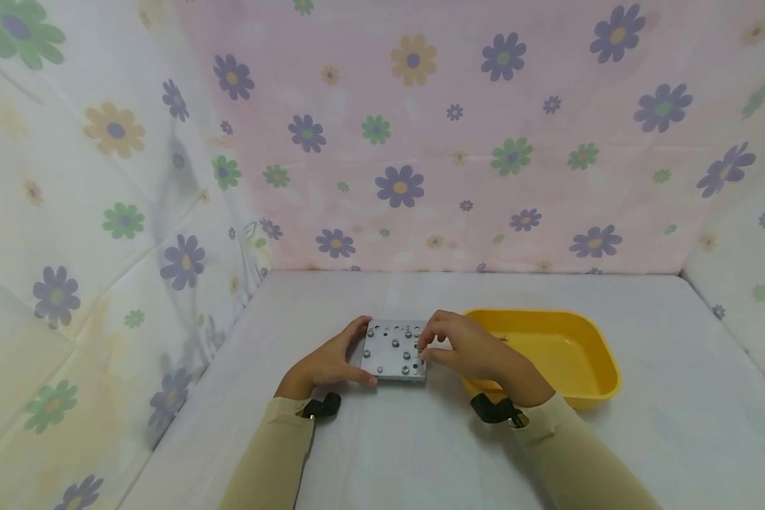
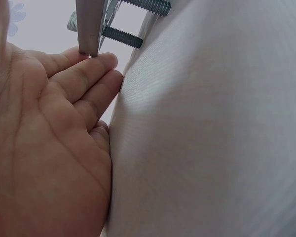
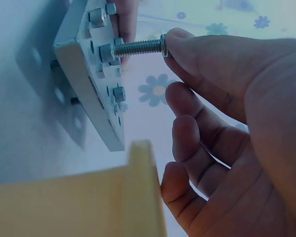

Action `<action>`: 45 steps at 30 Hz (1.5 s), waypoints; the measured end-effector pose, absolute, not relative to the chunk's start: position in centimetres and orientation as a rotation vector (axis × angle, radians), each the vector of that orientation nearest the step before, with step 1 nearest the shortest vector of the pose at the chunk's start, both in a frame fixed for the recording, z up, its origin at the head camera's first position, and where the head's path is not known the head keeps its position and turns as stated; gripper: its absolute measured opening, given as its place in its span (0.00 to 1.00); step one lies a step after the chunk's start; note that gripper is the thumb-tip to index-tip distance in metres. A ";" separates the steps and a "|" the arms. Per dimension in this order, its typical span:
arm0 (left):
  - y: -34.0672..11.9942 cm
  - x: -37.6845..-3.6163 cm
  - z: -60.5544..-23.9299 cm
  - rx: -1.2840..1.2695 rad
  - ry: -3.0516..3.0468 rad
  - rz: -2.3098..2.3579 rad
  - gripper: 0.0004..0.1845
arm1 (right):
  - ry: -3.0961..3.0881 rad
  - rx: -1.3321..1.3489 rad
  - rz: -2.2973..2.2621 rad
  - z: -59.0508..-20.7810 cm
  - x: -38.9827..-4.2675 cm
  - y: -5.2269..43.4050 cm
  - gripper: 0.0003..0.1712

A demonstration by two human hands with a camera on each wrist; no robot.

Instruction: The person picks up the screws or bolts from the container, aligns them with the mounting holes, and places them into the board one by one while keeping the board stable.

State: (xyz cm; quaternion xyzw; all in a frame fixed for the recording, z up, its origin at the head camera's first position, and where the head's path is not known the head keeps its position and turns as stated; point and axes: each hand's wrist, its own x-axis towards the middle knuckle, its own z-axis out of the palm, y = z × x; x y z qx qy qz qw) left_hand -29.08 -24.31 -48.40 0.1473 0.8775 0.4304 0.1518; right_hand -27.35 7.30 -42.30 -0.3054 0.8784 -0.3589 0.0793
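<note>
A flat grey metal plate [image 1: 389,363] with holes and several socket-head screws stands on the table. My left hand [image 1: 330,361] grips its left side, thumb at the near edge and fingers toward the far corner. Threaded shanks [image 2: 122,36] stick out below the plate in the left wrist view. Between the thumb and index finger of my right hand [image 1: 462,346] a silver screw [image 3: 140,47] is pinched by its head end. Its shank points at the plate's face near the right edge; whether the tip is inside a hole I cannot tell.
Just right of the plate sits a yellow tray [image 1: 570,365], its left part under my right hand and forearm. A small screw [image 1: 502,338] shows at the tray's left side. Flowered cloth [image 1: 421,227] hangs behind and along both sides of the white table [image 1: 408,453].
</note>
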 end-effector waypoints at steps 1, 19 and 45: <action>-24.3 -29.1 -48.4 0.426 2.519 1.239 0.70 | 2.629 -0.917 -1.076 -42.3 -27.4 7.3 0.04; -24.0 -29.1 -48.2 0.438 2.528 1.210 0.70 | 2.640 -0.891 -1.051 -43.0 -27.4 6.4 0.04; -24.2 -29.0 -48.2 0.456 2.536 1.210 0.68 | 2.660 -0.878 -1.042 -43.6 -27.6 5.8 0.02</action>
